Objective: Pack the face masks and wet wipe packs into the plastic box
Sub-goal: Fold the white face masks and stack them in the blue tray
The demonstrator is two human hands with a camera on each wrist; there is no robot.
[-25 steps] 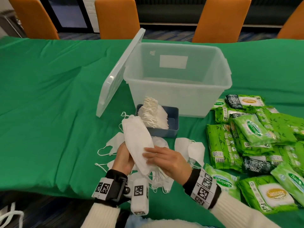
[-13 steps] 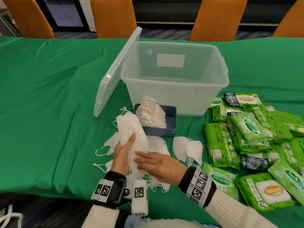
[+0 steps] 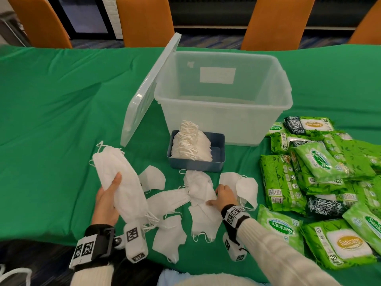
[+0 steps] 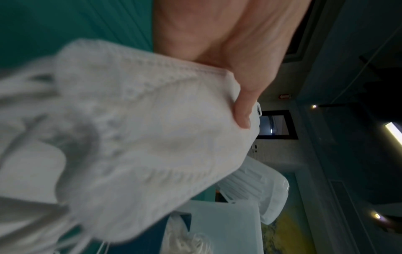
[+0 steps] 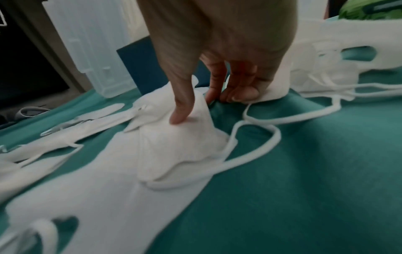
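Left hand (image 3: 107,203) clasping a stack of white folded face masks (image 3: 121,182) — ear loops trailing below the grip, right hand (image 3: 223,196) pinching a loose mask (image 3: 198,188) on green cloth (image 3: 61,120).

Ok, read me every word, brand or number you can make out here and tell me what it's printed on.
"Sanicare": nearest wet wipe pack, gold oval.
"Sanicare": pack by the right sleeve, upside down.
"80": pack beside the plastic box.
"100% BAMBOO FIBERS": dark pack, upside down.
White label on the plastic box: unreadable.
Wrist tags: square codes only.

I sit in a meeting room: 5 orange chairs (image 3: 144,19) line a long green-covered table (image 3: 51,104).
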